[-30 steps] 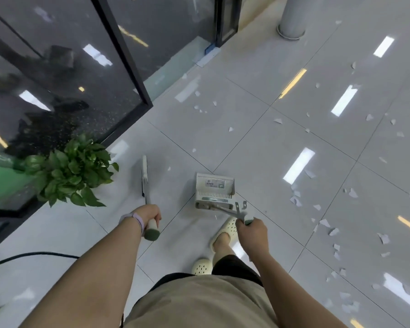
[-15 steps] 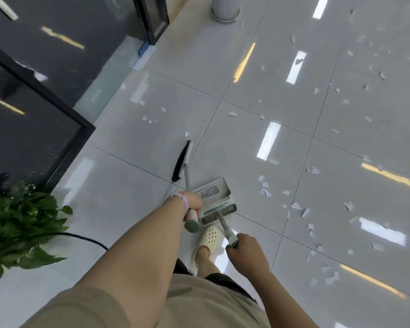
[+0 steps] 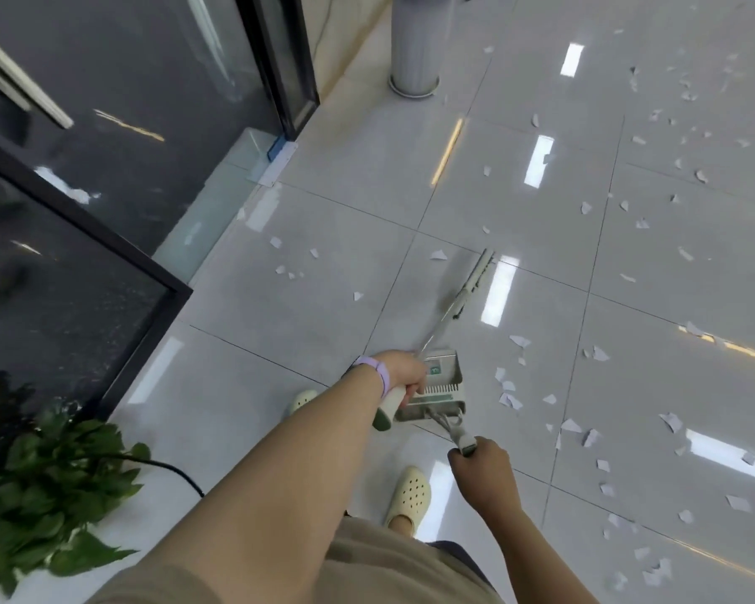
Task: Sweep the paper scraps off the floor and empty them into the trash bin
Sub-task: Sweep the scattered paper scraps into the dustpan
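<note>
Hands both busy: left hand (image 3: 404,372) wrapped round the pale grip of the broom (image 3: 469,289), right hand (image 3: 482,466) closed on the handle of the dustpan (image 3: 443,381). Going left to right: potted plant (image 3: 40,490) at the lower left with a black cable (image 3: 166,466) trailing past it, dark glass wall (image 3: 105,167) behind, then a few paper scraps (image 3: 511,401) near the glass edge, the two feet in cream clogs (image 3: 410,494), the dustpan sitting low just ahead of them, broom head stretched forward and right onto the floor (image 3: 323,324), blurred as if mid-swing. Beyond that, the bulk of the scraps strewn across the tiles to the right and far right, well apart from one another. Grey column base (image 3: 413,50) at the top; no trash bin in sight.

Looks like the very start of sweeping: pan apparently empty, nothing gathered into a pile. Next move probably calls for dragging the bristles through the nearest cluster just right of the pan, drawing it toward the lip while keeping the pan edge flat to the tile. Light scraps likely to flutter, so short gentle strokes.
</note>
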`<action>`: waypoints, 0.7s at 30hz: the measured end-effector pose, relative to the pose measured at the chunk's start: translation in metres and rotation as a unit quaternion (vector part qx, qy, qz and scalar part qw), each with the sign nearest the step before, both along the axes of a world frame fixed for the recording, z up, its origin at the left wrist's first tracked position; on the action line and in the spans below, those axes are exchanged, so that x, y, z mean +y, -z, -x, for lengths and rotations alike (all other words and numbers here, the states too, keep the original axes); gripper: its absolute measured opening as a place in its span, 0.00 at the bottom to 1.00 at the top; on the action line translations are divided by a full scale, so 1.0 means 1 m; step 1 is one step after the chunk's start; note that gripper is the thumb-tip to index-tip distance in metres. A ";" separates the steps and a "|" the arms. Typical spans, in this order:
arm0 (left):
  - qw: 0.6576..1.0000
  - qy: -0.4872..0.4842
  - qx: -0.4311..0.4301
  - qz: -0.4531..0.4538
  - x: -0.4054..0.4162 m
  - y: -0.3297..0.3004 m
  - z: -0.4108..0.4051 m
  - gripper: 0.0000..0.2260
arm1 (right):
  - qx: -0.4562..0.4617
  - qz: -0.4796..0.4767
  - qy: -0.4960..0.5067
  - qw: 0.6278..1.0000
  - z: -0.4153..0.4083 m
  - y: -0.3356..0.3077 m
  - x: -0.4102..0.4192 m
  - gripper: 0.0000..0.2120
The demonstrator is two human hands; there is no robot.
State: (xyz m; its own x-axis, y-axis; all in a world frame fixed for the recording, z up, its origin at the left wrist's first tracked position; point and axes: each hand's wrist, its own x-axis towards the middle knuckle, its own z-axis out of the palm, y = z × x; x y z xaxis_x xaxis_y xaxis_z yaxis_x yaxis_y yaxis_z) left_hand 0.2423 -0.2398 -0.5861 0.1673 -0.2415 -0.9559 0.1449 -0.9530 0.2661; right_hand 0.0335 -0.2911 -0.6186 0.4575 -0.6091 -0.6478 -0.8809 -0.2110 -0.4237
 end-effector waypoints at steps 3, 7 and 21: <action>0.997 0.025 -0.060 -0.029 0.036 0.008 -0.068 0.08 | 0.001 0.000 0.000 1.000 -0.052 0.004 0.014 0.10; 0.992 0.049 -0.111 -0.041 0.089 0.003 -0.164 0.13 | 0.008 -0.009 -0.022 1.000 -0.132 0.001 0.042 0.10; 0.932 0.210 -0.184 -0.233 0.209 0.029 -0.410 0.16 | 0.017 -0.027 -0.029 0.999 -0.297 -0.007 0.114 0.13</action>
State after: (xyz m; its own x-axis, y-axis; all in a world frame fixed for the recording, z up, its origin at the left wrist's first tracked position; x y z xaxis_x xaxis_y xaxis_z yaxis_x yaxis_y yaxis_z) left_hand 0.6524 -0.0310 -0.6156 0.4879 0.0670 -0.8703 -0.2869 -0.9294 -0.2323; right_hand 0.3304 -0.1774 -0.6113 0.4687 -0.5449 -0.6953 -0.8817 -0.2402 -0.4061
